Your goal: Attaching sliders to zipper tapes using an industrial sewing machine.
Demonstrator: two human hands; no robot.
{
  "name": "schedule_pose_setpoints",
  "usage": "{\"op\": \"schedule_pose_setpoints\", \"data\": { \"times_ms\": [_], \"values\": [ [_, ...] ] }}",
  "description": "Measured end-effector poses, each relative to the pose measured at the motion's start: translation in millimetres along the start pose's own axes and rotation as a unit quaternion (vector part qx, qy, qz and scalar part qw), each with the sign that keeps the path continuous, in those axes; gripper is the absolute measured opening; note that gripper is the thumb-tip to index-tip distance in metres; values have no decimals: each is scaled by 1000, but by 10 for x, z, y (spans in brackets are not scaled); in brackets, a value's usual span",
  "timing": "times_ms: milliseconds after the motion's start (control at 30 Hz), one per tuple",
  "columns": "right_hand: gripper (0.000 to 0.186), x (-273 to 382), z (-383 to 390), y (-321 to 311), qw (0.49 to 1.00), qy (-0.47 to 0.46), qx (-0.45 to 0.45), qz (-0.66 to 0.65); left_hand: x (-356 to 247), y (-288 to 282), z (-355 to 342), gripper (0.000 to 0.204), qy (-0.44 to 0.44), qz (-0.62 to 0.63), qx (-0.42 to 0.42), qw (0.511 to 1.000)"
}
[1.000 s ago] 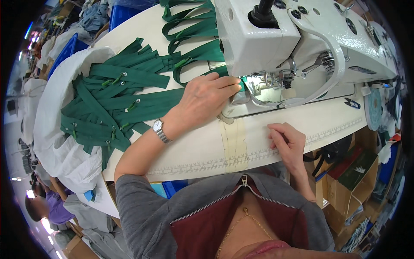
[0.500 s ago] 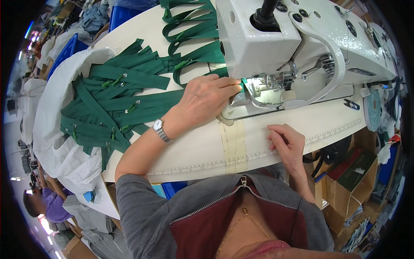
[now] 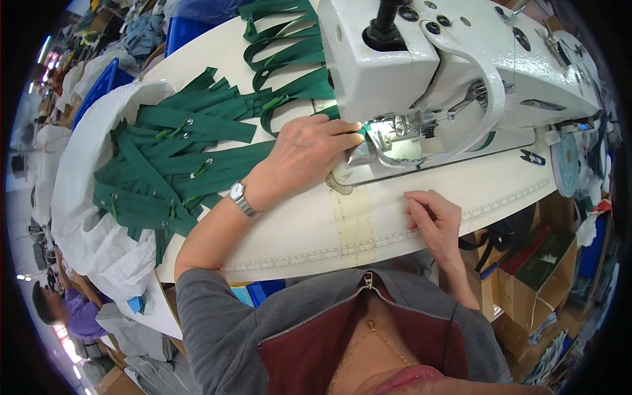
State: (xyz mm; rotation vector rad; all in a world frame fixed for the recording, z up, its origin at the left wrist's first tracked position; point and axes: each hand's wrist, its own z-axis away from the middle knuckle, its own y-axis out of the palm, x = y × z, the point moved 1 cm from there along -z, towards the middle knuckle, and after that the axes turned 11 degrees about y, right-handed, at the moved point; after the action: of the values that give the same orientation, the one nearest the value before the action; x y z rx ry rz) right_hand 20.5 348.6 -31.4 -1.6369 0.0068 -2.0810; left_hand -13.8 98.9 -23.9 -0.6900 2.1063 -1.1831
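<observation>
My left hand (image 3: 308, 151), wearing a wristwatch, pinches green zipper tape (image 3: 362, 131) at the presser area of a white sewing machine (image 3: 375, 66). My right hand (image 3: 431, 220) rests near the table's front edge, fingers loosely bent and apart, holding nothing visible. Left of the machine lies a pile of green zippers (image 3: 158, 164) with pulls, partly on white sacking (image 3: 79, 217). Looped green tapes (image 3: 283, 39) trail behind the machine head. A printed ruler strip runs along the near edge of the white tabletop (image 3: 500, 191).
Blue bins (image 3: 184, 29) stand beyond the table. A small black tool (image 3: 532, 157) and a pale-blue roll (image 3: 565, 168) sit at the right. Cardboard boxes (image 3: 536, 289) are below the right edge. Another person in purple (image 3: 79, 316) works at the lower left.
The view has shifted slightly, so machine and hands appear a little further left. Both hands keep much the same pose. The other person at lower left has raised an arm.
</observation>
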Motion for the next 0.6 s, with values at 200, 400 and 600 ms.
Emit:
{"op": "schedule_pose_setpoints", "data": {
  "times_ms": [200, 400, 600],
  "values": [
    [15, -36, 30, 23, 1000, 2, 2, -21, 21, -45, -5, 23, -20, -42, 38, 998],
    [15, -13, 52, 50, 999, 6, 6, -37, -113, -170, 178, 38, -82, -145, 42, 985],
    [20, 225, 52, 266, 998, -35, 30, -43, -280, -610, 364, 52, -257, 186, -42, 947]
  ]
}}
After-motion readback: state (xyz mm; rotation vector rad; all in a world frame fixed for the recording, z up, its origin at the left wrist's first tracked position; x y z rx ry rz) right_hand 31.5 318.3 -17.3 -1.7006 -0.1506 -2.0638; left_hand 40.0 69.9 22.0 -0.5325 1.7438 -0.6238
